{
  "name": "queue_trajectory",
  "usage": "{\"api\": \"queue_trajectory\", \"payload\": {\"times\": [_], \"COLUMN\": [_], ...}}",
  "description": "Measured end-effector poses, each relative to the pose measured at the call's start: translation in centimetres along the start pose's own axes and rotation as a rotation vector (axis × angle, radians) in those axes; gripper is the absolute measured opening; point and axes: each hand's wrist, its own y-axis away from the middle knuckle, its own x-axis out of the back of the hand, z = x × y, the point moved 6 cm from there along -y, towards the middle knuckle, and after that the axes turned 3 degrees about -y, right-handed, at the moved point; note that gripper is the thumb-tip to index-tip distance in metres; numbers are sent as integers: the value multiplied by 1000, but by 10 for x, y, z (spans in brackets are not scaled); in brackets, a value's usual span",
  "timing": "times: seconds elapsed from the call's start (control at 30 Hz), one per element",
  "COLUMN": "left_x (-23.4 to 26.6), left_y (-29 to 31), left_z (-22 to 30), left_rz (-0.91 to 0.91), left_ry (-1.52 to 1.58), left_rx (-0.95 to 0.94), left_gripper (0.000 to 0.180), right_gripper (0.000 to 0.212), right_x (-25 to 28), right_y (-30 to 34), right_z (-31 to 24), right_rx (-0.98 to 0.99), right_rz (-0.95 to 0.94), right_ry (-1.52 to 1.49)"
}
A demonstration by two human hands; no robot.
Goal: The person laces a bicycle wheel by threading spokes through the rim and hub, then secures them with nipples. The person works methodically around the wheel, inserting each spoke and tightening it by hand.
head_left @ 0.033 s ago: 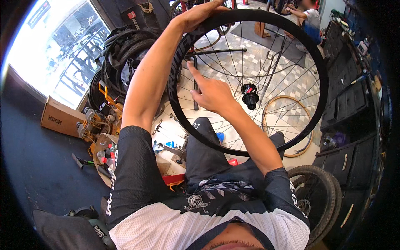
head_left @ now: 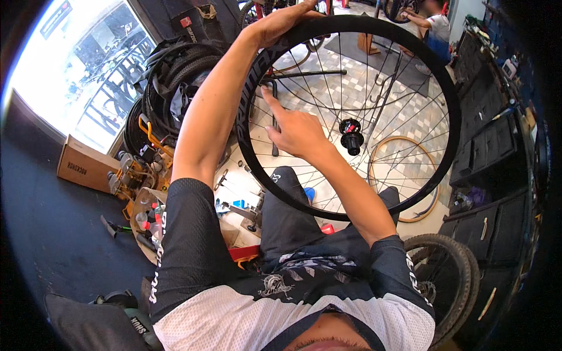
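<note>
A black bicycle wheel without a tyre [head_left: 449, 134], with pale lettering on its rim, is held up in front of me over my legs. Its black hub with a red band [head_left: 351, 136] sits amid thin dark spokes. My left hand [head_left: 284, 24] grips the rim at the far left top; its fingertips are partly hidden behind the rim. My right hand [head_left: 297, 133] is over the near left spokes and holds nothing. Its index finger points to the inner edge of the left rim, thumb apart; whether the fingertip touches the rim I cannot tell.
Stacked black tyres [head_left: 155, 88] stand by the window at left, near a cardboard box [head_left: 85, 167]. A tan-walled tyre [head_left: 434, 196] lies on the floor. Black drawers [head_left: 477, 158] line the right, with a knobbly-tyred wheel [head_left: 465, 275] nearby. Another person [head_left: 438, 29] works far right.
</note>
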Motion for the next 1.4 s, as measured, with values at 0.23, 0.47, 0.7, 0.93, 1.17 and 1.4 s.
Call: {"api": "queue_trajectory", "payload": {"times": [0.23,0.47,0.7,0.93,1.17,1.4], "left_x": [-8,-7,-12,-9,-7,-12], "left_y": [1,6,8,5,9,10], "left_z": [16,15,20,16,15,18], "left_rz": [47,80,66,98,115,77], "left_ry": [18,-3,18,16,-5,65], "left_rx": [17,8,50,36,19,56], "left_gripper": [92,96,99,103,107,104], "right_gripper": [85,80,82,84,84,86], "right_x": [-16,12,23,52,82,97], "right_y": [-35,-30,-33,-36,-22,-18], "right_z": [7,2,20,31,33,52], "right_rx": [1,-7,16,-75,-91,-145], "right_rz": [22,131,250,349,419,424], "right_ry": [117,102,59,69,28,33]}}
